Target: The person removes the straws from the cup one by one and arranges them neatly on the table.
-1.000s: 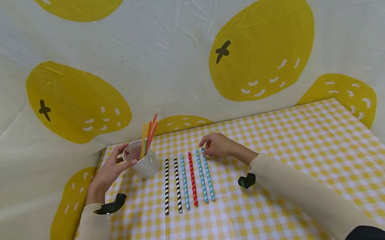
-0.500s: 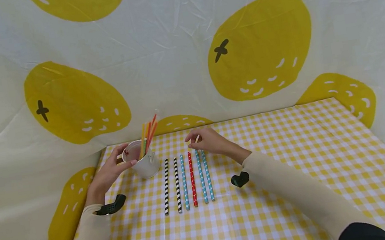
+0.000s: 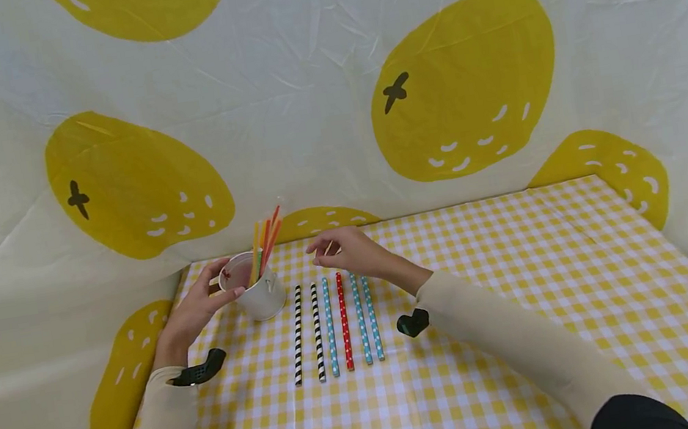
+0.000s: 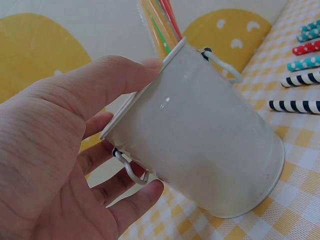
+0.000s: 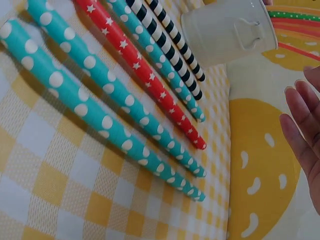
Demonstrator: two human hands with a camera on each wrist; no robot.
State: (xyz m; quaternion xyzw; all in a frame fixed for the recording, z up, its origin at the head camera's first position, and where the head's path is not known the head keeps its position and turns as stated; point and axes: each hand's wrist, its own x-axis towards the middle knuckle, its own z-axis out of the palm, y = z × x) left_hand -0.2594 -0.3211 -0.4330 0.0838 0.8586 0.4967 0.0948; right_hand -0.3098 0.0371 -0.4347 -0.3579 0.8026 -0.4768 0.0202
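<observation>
My left hand (image 3: 193,312) holds a small white metal bucket (image 4: 200,130) at its rim, thumb over the edge and fingers round the side by one wire handle. Several yellow, orange and red straws (image 3: 268,239) stand in the bucket, and a green one shows among them. My right hand (image 3: 355,251) hovers above the far ends of the laid-out straws, fingers loosely bent and nothing between them. Below it lie a red straw with white stars (image 5: 145,75), three teal dotted straws (image 5: 92,116) and two black-and-white striped straws (image 3: 298,336), side by side.
A yellow-and-white checked cloth (image 3: 527,276) covers the table. Behind and to the left hangs a pale sheet (image 3: 300,102) printed with big yellow fruit, close against the table's back edge. The bucket stands near the back left corner.
My right hand has moved left, from the rightmost teal straw over the row towards the bucket. My left hand, the bucket and the laid-out straws have stayed in place.
</observation>
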